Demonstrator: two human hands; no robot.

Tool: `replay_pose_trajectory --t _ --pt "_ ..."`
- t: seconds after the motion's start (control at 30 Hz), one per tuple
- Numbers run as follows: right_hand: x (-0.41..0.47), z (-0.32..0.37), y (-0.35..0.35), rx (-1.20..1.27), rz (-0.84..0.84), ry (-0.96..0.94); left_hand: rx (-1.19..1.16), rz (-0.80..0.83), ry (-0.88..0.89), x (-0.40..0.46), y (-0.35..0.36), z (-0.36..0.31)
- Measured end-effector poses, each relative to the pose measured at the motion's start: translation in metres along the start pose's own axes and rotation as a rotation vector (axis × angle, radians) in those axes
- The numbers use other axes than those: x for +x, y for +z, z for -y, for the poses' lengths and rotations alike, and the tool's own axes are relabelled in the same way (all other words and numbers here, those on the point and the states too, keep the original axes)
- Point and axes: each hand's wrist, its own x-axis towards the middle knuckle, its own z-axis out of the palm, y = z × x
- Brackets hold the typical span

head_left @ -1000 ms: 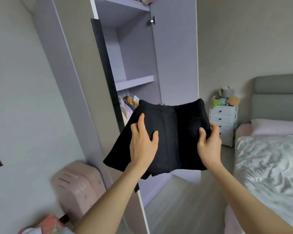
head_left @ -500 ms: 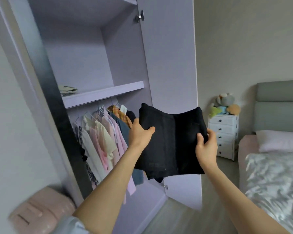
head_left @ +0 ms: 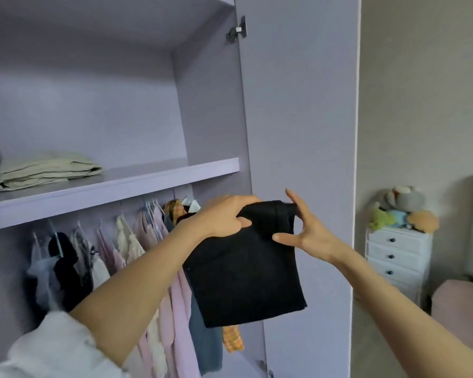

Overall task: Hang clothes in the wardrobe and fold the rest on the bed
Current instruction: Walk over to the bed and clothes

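Now we look from left to right. On the shelf [head_left: 148, 177], far at our 10 o'clock, lies a folded cream cloth [head_left: 44, 170]. Under the shelf, at 9 o'clock, clothes on hangers [head_left: 107, 252] fill the rail, one beside the next.

Next comes our left hand [head_left: 224, 216]. Its fingers curl over the top edge of the folded black garment [head_left: 246, 274] and grip it tight. The garment hangs down from that hand toward 5 o'clock, so its long side runs up and down, a little tilted. It is in the air, in front of the open wardrobe [head_left: 210, 110], just right of the hanging clothes and below the shelf edge.

Then our right hand [head_left: 309, 236] is at 3 o'clock from the garment. It is spread wide: one finger points up at 12 o'clock, the thumb touches the right side of the cloth, and the tips of the other fingers sit at the top corner. We cannot tell if those tips pinch it.

We think the left hand carries the weight and is nearer the shelf. The shelf's bare part lies up at 11 o'clock from the garment, so we guess the garment has to go up and left.

Far right stands a white drawer chest [head_left: 396, 257] with soft toys [head_left: 402, 208].
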Motion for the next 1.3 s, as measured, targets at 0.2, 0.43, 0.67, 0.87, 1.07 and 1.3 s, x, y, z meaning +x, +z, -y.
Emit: replay_pose_trajectory --t 0.2,0.43,0.67,0.87,1.07,1.3 --pt "0.095 -0.017 0.030 0.131 0.008 0.023 0.053 -0.269 -0.032 0.037 -0.041 0.065" --pt "0.229 0.029 0.028 0.084 0.126 -0.132 0.135 -0.708 -0.019 0.076 -0.121 0.141" --pt "0.378 0.074 0.032 -0.228 0.118 -0.199 0.069 -1.057 -0.202 0.127 -0.189 0.241" --pt "0.506 0.099 0.082 -0.965 -0.118 -0.366 0.090 -1.058 -0.434 0.166 -0.186 0.335" --pt "0.614 0.084 0.165 -1.175 -0.010 -0.537 0.146 -0.891 -0.780 0.181 -0.182 0.433" --pt "0.690 0.070 0.220 -1.102 0.155 -0.562 0.166 -0.827 -0.958 0.202 -0.199 0.502"
